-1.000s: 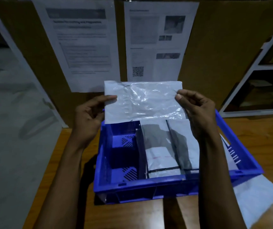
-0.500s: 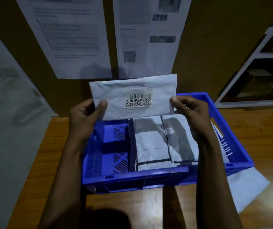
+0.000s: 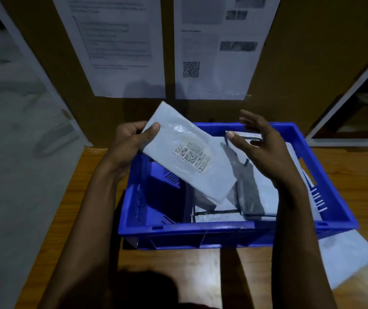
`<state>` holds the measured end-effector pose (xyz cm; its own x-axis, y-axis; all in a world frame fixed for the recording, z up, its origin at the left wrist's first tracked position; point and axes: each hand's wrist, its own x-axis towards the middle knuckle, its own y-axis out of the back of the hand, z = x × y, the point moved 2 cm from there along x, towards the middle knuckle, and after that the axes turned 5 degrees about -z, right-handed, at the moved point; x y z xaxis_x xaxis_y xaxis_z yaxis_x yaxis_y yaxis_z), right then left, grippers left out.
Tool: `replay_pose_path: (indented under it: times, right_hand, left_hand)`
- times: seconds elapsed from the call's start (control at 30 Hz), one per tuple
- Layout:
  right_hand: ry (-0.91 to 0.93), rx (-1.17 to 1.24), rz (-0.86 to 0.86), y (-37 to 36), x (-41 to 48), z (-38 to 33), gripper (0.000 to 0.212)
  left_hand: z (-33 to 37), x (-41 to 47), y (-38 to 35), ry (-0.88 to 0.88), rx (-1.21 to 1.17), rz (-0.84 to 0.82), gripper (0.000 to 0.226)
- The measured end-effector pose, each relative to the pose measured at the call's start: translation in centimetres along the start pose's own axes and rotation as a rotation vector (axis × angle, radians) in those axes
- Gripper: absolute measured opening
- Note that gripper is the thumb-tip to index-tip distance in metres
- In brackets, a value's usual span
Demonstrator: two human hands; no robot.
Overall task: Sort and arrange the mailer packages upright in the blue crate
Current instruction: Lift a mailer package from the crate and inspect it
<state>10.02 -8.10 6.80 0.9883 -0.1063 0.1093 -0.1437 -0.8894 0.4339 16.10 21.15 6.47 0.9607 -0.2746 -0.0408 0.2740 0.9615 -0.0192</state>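
left hand [image 3: 131, 143] pinches the top corner of a grey mailer [image 3: 189, 152], thumb on front, holding it tilted over the blue crate [image 3: 201, 233]. right hand [image 3: 261, 148] is open, fingers spread, w/ nothing in it, just above the packed mailers [image 3: 256, 188]. mailer looks thin, light, floppy & prob slick plastic, so grip both short edges. barcode label near middle, crinkled clear patch up top.
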Motion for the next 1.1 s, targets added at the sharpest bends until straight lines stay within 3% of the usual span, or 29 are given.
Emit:
replay_pose_path:
  times: [0.1, 0.23, 0.4, 0.53, 0.7, 0.77, 0.9, 1.1]
  right_hand:
    - [0.013, 0.033, -0.095, -1.0, 0.0, -1.4, 0.055]
    - [-0.026, 0.138, -0.265, -2.3, 0.1, -2.6, 0.027]
    - [-0.11, 0.325, -0.151, -3.3, 0.6, -2.2, 0.011]
    - [-0.19, 0.362, -0.127, -4.8, 1.5, -1.6, 0.002]
    - [-0.252, 0.349, -0.214, -6.8, 2.1, -1.4, 0.006]
    - [-0.295, 0.353, -0.244, -7.3, 2.3, -1.4, 0.006]
    - [-0.418, 0.28, -0.314, -7.8, 3.0, -1.4, 0.021]
    - [-0.455, 0.202, -0.369, -9.6, 3.2, -1.8, 0.011]
  left_hand:
    - [1.2, 1.0, -0.1, 0.004, 0.076, -0.096, 0.025]
    - [3.1, 2.3, -0.3, 0.002, 0.174, -0.184, 0.03]
    - [2.5, 2.8, 0.9, -0.028, -0.002, -0.026, 0.029]
    - [-0.7, 2.1, 0.9, 0.17, -0.096, -0.065, 0.03]
    - [-2.9, 1.0, -0.1, 0.337, -0.085, -0.045, 0.026]
    - [-3.3, 0.8, -0.3, 0.318, -0.059, 0.054, 0.018]
    - [-3.0, 1.0, 1.1, 0.21, 0.068, 0.268, 0.032]
    - [-2.8, 1.2, 2.8, 0.213, 0.367, 0.246, 0.02]
